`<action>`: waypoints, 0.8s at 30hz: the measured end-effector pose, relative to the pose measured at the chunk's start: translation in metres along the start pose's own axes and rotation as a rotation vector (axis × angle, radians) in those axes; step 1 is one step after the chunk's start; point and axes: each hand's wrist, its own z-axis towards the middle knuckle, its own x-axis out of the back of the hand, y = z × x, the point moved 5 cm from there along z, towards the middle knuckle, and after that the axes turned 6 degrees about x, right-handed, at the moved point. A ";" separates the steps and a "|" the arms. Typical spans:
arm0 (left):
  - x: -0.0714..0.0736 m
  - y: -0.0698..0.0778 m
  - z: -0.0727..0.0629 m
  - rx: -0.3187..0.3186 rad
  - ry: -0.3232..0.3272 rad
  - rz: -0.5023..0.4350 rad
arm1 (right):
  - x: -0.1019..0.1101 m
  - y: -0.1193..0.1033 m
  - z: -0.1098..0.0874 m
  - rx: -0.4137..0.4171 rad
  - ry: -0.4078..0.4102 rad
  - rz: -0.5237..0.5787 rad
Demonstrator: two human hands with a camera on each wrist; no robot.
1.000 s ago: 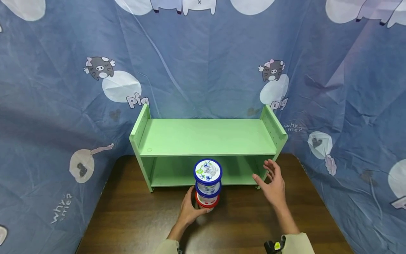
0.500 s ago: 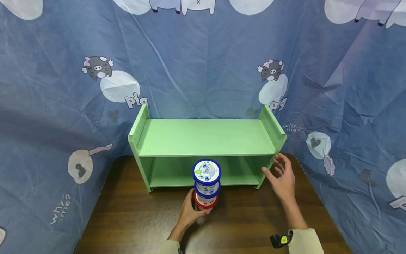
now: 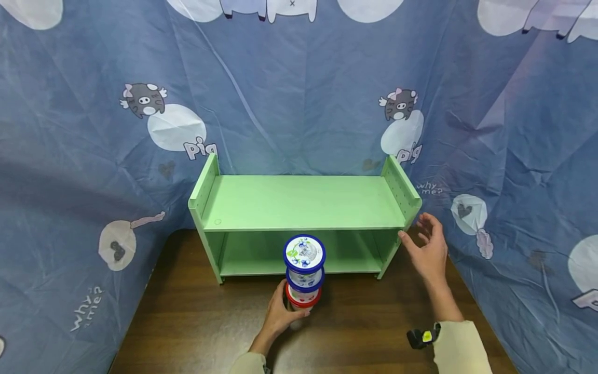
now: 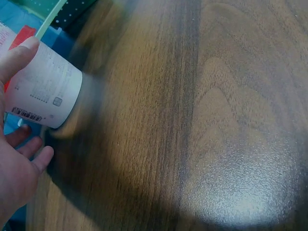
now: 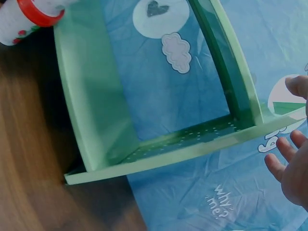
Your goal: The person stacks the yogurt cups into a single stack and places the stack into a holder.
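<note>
Three round tubs stand stacked in front of the green shelf (image 3: pixel 303 202). Two with blue lids, the top tub (image 3: pixel 304 253) and the middle tub (image 3: pixel 306 281), sit on a red-lidded tub (image 3: pixel 306 298). My left hand (image 3: pixel 277 314) holds this lowest tub, its thumb across the near side and a finger along the left. In the left wrist view the white wall of the red-lidded tub (image 4: pixel 50 86) shows beside the thumb; the far side is hidden. My right hand (image 3: pixel 431 252) is beside the shelf's right side panel, fingers loosely bent and holding nothing.
A brown wooden table (image 3: pixel 355 327) lies under everything. The shelf has an upper board and a lower board (image 3: pixel 348 254) between raised side panels. Blue printed cloth (image 3: pixel 299 104) hangs behind and to both sides.
My right hand has moved right and farther from me, from in front of the shelf's right end to beside its side panel. My left hand and the stacked tubs stay in place.
</note>
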 end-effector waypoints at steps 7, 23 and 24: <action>-0.004 -0.004 0.003 0.000 0.000 -0.041 | 0.000 -0.005 0.018 -0.011 -0.013 -0.063; -0.011 -0.005 0.006 -0.032 0.000 -0.107 | -0.005 -0.020 0.046 0.059 -0.054 -0.099; -0.012 -0.005 0.006 -0.032 0.001 -0.110 | -0.005 -0.021 0.046 0.072 -0.057 -0.104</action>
